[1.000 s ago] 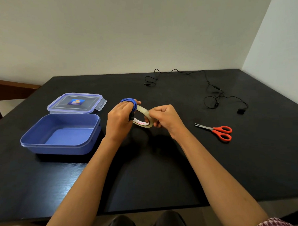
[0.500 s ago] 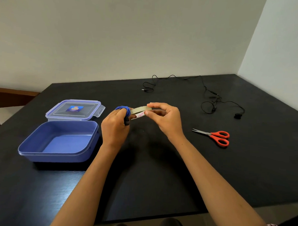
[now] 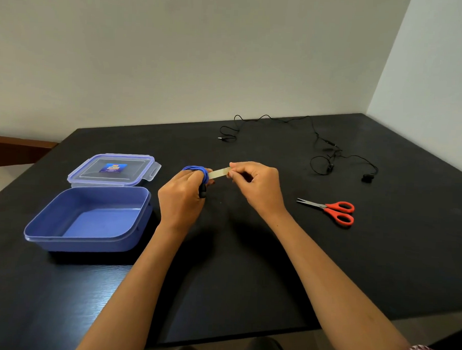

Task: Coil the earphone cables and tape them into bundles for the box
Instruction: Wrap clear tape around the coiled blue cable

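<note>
The left hand (image 3: 181, 201) is gripping the blue earphone cable (image 3: 195, 169), fingers curled round the coil just above the desk (image 3: 247, 268), near the middle, while the right hand (image 3: 256, 184) is pinching the far end of a pale strip of tape (image 3: 219, 172) that is running from the coil toward it. The likeliest trouble is the tape twisting or folding onto itself as it is being pulled taut, or sticking to a finger instead of the loops. If the left grip is loosening, the coil may be springing apart before the tape is binding it. Both hands are occupied, and the scissors (image 3: 331, 209) are lying well apart to the right, so cutting is looking awkward. The blue cable is looking tightly wound, a dark plug end poking out below the fingers. The open box (image 3: 63, 236) is waiting to the left, and the black earphone cable (image 3: 318, 141) is sprawling uncoiled at the back.
</note>
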